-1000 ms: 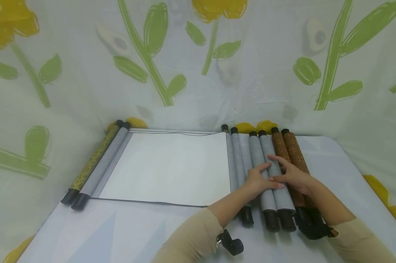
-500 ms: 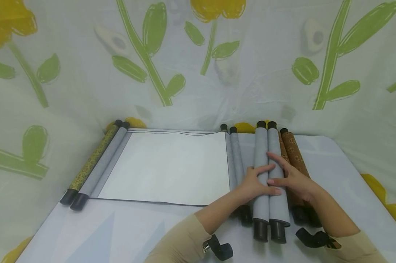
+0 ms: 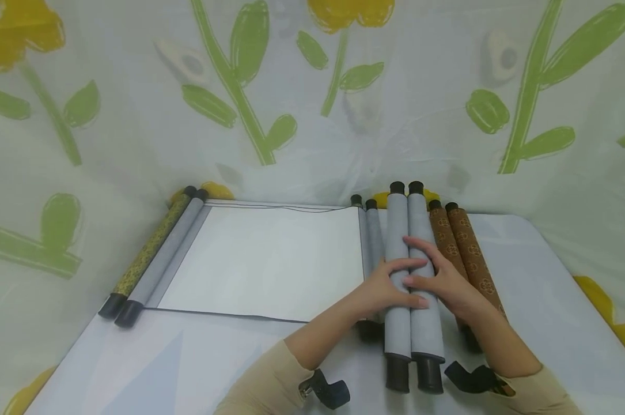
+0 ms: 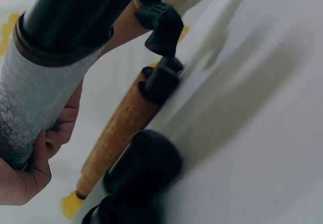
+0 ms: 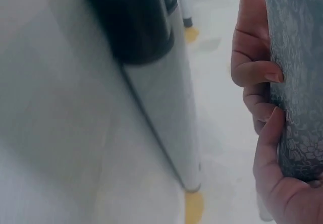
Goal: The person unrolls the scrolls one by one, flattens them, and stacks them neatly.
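Both hands grip a grey scroll (image 3: 397, 331) made of two parallel rolls with black end knobs. My left hand (image 3: 390, 285) holds the left roll and my right hand (image 3: 444, 282) the right one, thumbs and fingers meeting over the middle. In the left wrist view, the patterned grey scroll (image 4: 30, 98) is raised off the table, fingers curled round it. The right wrist view has curled fingers (image 5: 257, 72) against the scroll's patterned side. Just left lies a scroll opened flat, its blank white sheet (image 3: 265, 262) between grey rollers.
A brown patterned scroll (image 3: 473, 259) with two rolls lies right of the hands. A yellow-green patterned roller (image 3: 151, 248) lies beside the opened scroll's left grey roller (image 3: 172, 251). Behind the white table (image 3: 540, 300) hangs a flower-printed cloth (image 3: 421, 127).
Both hands have lifted the grey scroll off the table and carried it left, away from the brown scroll and towards the opened one. Its rolls now stand straighter in the head view.
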### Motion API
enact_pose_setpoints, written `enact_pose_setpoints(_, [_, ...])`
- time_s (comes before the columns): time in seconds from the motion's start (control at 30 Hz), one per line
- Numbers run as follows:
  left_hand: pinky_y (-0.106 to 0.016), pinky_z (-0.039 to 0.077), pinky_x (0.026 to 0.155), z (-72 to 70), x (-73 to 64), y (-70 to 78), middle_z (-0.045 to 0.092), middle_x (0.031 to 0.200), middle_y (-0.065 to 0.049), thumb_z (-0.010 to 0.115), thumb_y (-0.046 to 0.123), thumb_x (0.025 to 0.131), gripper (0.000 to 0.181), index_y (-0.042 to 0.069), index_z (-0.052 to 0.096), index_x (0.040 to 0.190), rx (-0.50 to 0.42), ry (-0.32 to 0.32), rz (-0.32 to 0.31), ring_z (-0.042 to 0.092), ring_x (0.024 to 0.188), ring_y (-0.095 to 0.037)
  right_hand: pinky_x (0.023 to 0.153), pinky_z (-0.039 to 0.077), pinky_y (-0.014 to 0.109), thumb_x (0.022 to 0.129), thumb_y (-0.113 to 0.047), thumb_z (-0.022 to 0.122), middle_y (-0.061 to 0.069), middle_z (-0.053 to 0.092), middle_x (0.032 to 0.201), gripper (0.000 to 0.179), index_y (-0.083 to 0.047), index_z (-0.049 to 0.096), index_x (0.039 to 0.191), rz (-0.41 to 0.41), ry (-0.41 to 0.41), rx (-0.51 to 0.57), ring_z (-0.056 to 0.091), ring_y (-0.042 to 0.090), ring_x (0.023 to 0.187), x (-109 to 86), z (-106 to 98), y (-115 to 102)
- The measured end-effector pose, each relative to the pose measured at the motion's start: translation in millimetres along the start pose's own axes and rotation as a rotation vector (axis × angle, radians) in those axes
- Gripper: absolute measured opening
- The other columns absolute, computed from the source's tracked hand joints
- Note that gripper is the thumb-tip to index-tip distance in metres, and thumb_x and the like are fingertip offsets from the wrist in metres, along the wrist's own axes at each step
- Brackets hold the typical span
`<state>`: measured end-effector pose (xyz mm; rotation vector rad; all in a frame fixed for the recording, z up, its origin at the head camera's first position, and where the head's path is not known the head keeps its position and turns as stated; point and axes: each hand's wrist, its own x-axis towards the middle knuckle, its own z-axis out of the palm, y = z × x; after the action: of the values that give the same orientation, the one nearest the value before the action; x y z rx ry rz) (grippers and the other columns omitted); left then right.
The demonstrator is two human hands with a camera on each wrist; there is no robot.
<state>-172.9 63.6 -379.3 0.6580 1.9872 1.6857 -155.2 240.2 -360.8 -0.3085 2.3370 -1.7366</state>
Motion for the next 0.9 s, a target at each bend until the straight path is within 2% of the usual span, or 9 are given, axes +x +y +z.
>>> enact_pose_setpoints(0.1, [-0.027, 0.041, 0.091, -9.3, -5.0, -0.6, 0.046, 0.137, 0.012, 0.079, 0.025, 0.075, 0.059, 0.039, 0.056, 0.128, 0.010, -0.012, 0.044, 0.042, 0.118, -0.007, 0.098, 0.030, 0.051, 0.085, -0.014, 0.068, 0.017, 0.013, 0.152, 0.075, -0.019, 0.027, 0.148, -0.014, -0.031, -0.008, 0.015, 0.036, 0.134, 3.9, 6, -2])
enact_pose_setpoints(0.17, [-0.025, 0.041, 0.091, -13.9, -7.9, -1.8, 0.049, 0.135, 0.011, 0.079, 0.025, 0.076, 0.059, 0.037, 0.056, 0.129, 0.024, -0.004, 0.063, 0.043, 0.118, -0.005, 0.099, 0.030, 0.050, 0.085, -0.014, 0.068, 0.017, 0.015, 0.152, 0.074, -0.016, 0.028, 0.147, -0.026, -0.042, -0.007, 0.016, 0.036, 0.134, 7.2, 10, -4])
enact_pose_setpoints(0.33, [-0.025, 0.043, 0.089, -21.0, -12.4, -6.5, 0.053, 0.132, 0.005, 0.077, 0.024, 0.078, 0.056, 0.032, 0.057, 0.130, 0.037, 0.023, 0.100, 0.046, 0.117, -0.008, 0.098, 0.032, 0.046, 0.079, -0.014, 0.075, 0.018, 0.025, 0.149, 0.077, -0.013, 0.033, 0.145, -0.004, 0.042, -0.003, 0.025, 0.036, 0.130, 16.1, 28, -6])
enact_pose_setpoints(0.43, [-0.027, 0.043, 0.088, -24.3, -16.2, -8.1, 0.050, 0.133, 0.002, 0.077, 0.027, 0.078, 0.053, 0.035, 0.059, 0.127, 0.038, 0.055, 0.084, 0.043, 0.117, -0.010, 0.098, 0.031, 0.048, 0.075, -0.014, 0.079, 0.019, 0.029, 0.147, 0.081, -0.014, 0.035, 0.143, 0.026, 0.087, -0.005, 0.028, 0.035, 0.129, 19.6, 37, -8])
enact_pose_setpoints(0.6, [-0.031, 0.045, 0.084, -29.6, -24.0, -10.7, 0.045, 0.132, -0.001, 0.077, 0.031, 0.078, 0.050, 0.040, 0.060, 0.124, 0.058, 0.078, 0.036, 0.042, 0.115, -0.014, 0.090, 0.039, 0.040, 0.075, -0.013, 0.079, 0.020, 0.030, 0.144, 0.079, -0.014, 0.036, 0.142, 0.062, 0.064, 0.033, 0.034, 0.035, 0.123, 21.2, 43, -10])
enact_pose_setpoints(0.7, [-0.031, 0.048, 0.079, -33.9, -27.6, -11.4, 0.047, 0.126, -0.002, 0.076, 0.029, 0.079, 0.049, 0.035, 0.061, 0.125, 0.038, 0.071, 0.051, 0.047, 0.108, -0.016, 0.084, 0.044, 0.037, 0.077, -0.011, 0.076, 0.020, 0.027, 0.144, 0.077, -0.015, 0.035, 0.142, 0.098, 0.034, 0.102, 0.039, 0.036, 0.117, 21.4, 44, -12])
enact_pose_setpoints(0.9, [-0.032, 0.050, 0.077, -42.6, -33.1, -11.2, 0.048, 0.129, -0.004, 0.072, 0.020, 0.080, 0.048, 0.025, 0.061, 0.126, -0.034, 0.073, 0.063, 0.051, 0.105, -0.019, 0.084, 0.045, 0.039, 0.078, -0.006, 0.072, 0.018, 0.020, 0.146, 0.077, -0.017, 0.031, 0.142, 0.119, -0.008, 0.214, 0.042, 0.035, 0.114, 21.8, 43, -15])
